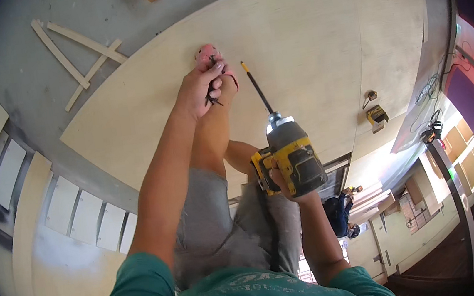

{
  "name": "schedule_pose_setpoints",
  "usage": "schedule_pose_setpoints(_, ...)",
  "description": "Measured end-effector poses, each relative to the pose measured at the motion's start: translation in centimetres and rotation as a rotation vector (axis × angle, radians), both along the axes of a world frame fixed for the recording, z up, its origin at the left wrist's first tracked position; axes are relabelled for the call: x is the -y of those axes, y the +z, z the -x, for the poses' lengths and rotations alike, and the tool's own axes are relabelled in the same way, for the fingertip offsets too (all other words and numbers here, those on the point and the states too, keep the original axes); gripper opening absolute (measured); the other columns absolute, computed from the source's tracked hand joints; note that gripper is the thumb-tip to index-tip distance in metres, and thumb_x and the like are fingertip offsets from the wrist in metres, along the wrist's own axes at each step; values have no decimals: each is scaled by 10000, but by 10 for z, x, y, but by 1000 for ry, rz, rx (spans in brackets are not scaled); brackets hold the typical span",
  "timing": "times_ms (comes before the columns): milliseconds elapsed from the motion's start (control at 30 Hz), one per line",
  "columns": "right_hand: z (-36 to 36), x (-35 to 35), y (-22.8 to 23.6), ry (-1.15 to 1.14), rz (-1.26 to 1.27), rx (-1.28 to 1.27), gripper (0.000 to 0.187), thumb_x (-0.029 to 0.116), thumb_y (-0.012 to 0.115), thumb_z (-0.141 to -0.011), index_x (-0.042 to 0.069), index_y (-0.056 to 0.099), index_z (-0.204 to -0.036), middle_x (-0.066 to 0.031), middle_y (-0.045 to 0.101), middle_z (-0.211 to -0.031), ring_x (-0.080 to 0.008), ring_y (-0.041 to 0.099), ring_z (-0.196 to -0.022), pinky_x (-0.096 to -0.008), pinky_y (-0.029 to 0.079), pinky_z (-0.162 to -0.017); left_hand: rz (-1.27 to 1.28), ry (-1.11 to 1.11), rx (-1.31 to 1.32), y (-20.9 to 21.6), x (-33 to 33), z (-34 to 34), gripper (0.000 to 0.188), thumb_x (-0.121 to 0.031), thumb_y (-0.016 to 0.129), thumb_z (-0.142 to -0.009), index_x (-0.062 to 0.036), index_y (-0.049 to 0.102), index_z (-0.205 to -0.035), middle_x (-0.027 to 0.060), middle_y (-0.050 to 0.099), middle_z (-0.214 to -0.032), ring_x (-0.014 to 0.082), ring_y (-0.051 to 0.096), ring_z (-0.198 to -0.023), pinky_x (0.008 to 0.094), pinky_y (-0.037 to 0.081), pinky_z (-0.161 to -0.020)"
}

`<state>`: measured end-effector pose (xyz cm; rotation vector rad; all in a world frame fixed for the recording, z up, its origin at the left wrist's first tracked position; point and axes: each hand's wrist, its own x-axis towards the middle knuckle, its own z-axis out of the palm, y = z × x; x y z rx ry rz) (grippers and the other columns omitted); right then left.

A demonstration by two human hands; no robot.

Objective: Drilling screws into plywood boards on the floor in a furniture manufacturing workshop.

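My left hand is closed around several dark screws, whose ends poke out between the fingers. It hovers over my lower leg, close to a pink shoe resting on a large pale wooden panel. In my right hand is a yellow and black cordless impact driver, gripped by its handle. A long dark driver bit with a yellow tip extends from its chuck, pointing up and away over the panel. The bit appears apart from the screws.
A tape measure and a yellow and black battery or tool lie on the panel's right. Loose wooden strips rest on the grey floor at far left. Another person is at lower right, near stacked boards.
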<state>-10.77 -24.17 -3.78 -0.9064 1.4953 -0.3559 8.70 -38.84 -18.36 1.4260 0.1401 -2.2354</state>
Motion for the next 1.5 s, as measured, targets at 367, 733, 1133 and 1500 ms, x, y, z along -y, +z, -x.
schedule_pose_setpoints(367, 15, 74, 12, 24, -33, 50, 315, 148, 732, -618, 54, 585, -880, -62, 605, -823, -174, 587, -745, -285, 470, -645, -90, 229, -42, -9, 22, 7, 81, -183, 572, -842, -113, 531, -853, -31, 476, -769, 19, 384, -526, 152, 290, -394)
schedule_pose_setpoints(733, 76, 111, 13, 310, -68, -4, 261, 163, 726, -613, 53, 592, -807, -55, 614, -780, -138, 599, -697, -270, 489, -614, -31, 474, -46, -8, 23, 54, 150, -201, 617, -812, -82, 529, -790, -46, 445, -668, 1, 370, -482, 155, 274, -383)
schedule_pose_setpoints(1133, 124, 131, 15, 275, -28, 86, 217, 130, 673, -679, 55, 590, -865, -77, 608, -791, -175, 607, -718, -292, 494, -618, -138, 505, -95, -7, 30, 108, 155, -224, 573, -843, -87, 522, -789, -62, 412, -646, -7, 357, -465, 148, 260, -374)
schedule_pose_setpoints(1500, 160, 112, 3, 150, -41, 216, 230, -48, 512, -745, 23, 509, -963, -27, 515, -809, -115, 494, -725, -247, 417, -647, -152, 231, 92, 5, 50, 140, 154, -144, 636, -786, -38, 527, -759, -16, 482, -678, 8, 316, -462, 163, 245, -377)
